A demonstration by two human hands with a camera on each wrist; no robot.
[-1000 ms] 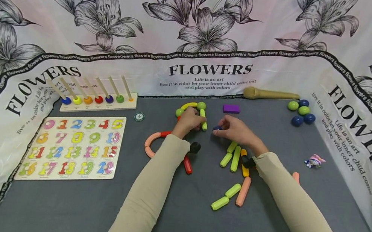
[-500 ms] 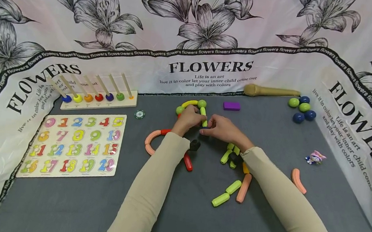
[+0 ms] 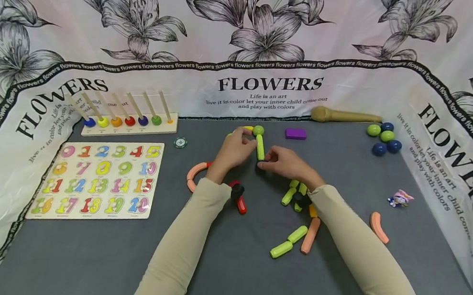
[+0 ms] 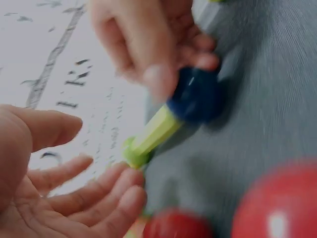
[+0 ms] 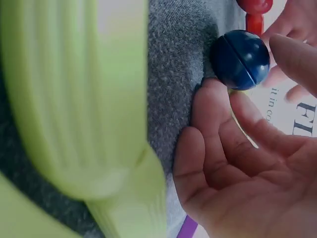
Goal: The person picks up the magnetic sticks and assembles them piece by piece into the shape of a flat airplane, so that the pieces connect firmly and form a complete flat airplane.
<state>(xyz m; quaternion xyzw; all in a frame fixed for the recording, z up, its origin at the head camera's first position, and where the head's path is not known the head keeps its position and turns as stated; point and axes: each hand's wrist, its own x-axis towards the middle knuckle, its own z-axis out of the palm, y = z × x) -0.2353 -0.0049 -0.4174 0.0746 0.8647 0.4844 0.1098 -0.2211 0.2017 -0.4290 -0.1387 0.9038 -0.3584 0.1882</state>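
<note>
Head view, far left: flat wooden number puzzle board with coloured numerals (image 3: 96, 179). Above it, wooden peg rack with six upright sticks and coloured beads at their bases (image 3: 129, 119). Small green round token (image 3: 180, 142) just right of the rack.

Centre of frame: left hand (image 3: 231, 153) sits beside a short lime-green plastic rod (image 3: 260, 147) that is capped at its far end by a green ball (image 3: 258, 130). Left wrist view shows this hand's fingers loosely spread and only lightly curved, palm up, fingertips near the rod's green end. Whether they touch it, I cannot tell. It grips nothing.

Just right of centre: right hand (image 3: 283, 162) meets the near end of the rod. Left wrist view shows a dark blue plastic ball (image 4: 195, 99) seated against that end, with the right thumb and fingertips pinched on the ball. Image blurred there.

Judgement: step in hand is joining the blue ball to the rod's free end. Next move likely calls for steadying the rod with the left hand while the right lets go gently, so the joint does not shift.

Lower centre: loose lime-green and salmon rods (image 3: 291, 240) on the grey felt table surface (image 3: 77, 265). Upper right: purple rectangular block (image 3: 295, 133), then a cluster of green and blue balls (image 3: 383, 139).
</note>
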